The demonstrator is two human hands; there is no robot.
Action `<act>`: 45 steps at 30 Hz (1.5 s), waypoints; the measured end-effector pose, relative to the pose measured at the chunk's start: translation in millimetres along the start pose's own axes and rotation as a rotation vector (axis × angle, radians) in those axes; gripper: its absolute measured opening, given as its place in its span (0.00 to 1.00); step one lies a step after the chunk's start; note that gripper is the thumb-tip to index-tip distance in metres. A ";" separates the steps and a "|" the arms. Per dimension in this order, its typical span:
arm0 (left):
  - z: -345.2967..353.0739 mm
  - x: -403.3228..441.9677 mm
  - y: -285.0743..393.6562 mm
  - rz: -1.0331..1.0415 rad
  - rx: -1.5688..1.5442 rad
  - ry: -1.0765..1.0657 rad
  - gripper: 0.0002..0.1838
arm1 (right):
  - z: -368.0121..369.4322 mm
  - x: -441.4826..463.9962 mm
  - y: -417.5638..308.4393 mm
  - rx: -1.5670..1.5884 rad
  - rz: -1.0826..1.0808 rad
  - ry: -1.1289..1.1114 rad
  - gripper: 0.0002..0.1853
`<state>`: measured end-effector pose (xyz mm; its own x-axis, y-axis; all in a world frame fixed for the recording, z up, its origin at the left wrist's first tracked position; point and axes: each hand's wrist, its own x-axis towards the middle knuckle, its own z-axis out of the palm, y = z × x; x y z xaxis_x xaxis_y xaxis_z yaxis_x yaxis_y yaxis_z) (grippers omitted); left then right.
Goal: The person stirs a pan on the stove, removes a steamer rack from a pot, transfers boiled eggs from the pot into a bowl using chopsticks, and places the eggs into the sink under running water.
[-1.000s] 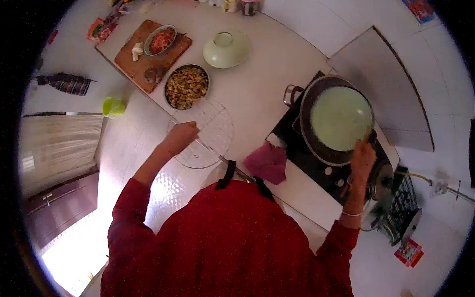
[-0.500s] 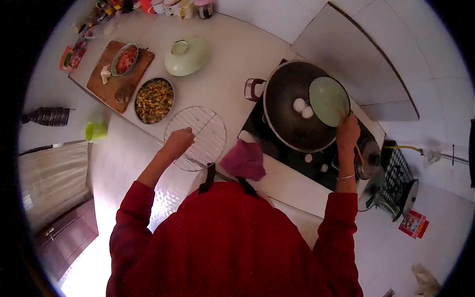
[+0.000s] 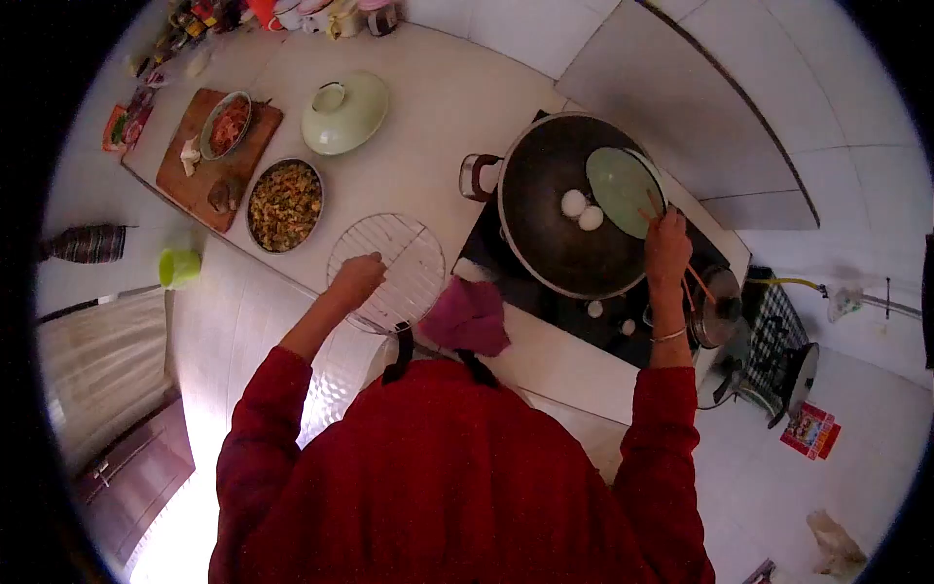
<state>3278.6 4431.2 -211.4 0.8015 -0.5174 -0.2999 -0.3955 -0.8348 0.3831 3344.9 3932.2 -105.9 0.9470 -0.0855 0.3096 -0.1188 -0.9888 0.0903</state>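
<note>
We see the left arm rise from the lower left of the frame, elbow bent and red sleeve (image 3: pixel 268 399) pushed up the forearm, bringing the left hand (image 3: pixel 358 278) to the centre left. We find its fingers curled in, knuckles up, closed on the rack (image 3: pixel 401 255), whose round wires spread out beneath and to the right of the fist, over the edge of the counter (image 3: pixel 428 136).

We see the right arm come straight up from the lower right, a bracelet (image 3: pixel 669 336) at the wrist. We see the right hand (image 3: pixel 667 245) closed around the chopsticks (image 3: pixel 699 281), their tips pointing up and left over the green bowl (image 3: pixel 618 185). The bowl's near rim meets the fingers; we cannot tell how firmly they grip it. We see the bowl over the right part of the wok (image 3: pixel 545 214), right of centre in the frame, just beside two white balls (image 3: pixel 582 209).

We have a purple cloth (image 3: pixel 467 316) just right of the rack, a pan of chopped food (image 3: pixel 284 204) above and left of it, and a pale lid (image 3: pixel 343 112) in the upper left.
</note>
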 end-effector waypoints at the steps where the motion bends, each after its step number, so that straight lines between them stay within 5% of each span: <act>1: 1.3 1.6 0.6 0.006 0.000 0.016 0.06 | 3.0 0.5 1.2 -0.017 -0.005 0.007 0.14; 8: 12.4 15.2 -2.6 0.023 0.018 -0.010 0.07 | 9.0 1.5 -1.9 -0.089 -0.038 -0.136 0.18; 29: 13.6 26.0 11.3 -0.051 0.038 -0.057 0.08 | 10.4 -18.8 -17.7 -0.037 -0.004 -0.127 0.13; 45: 22.0 30.8 11.1 -0.027 0.050 -0.029 0.06 | 14.1 -23.4 -12.9 0.066 -0.014 -0.136 0.20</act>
<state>3289.0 4401.8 -235.7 0.7991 -0.4992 -0.3351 -0.3964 -0.8565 0.3307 3328.5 3945.3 -127.7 0.9807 -0.0825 0.1771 -0.0893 -0.9955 0.0303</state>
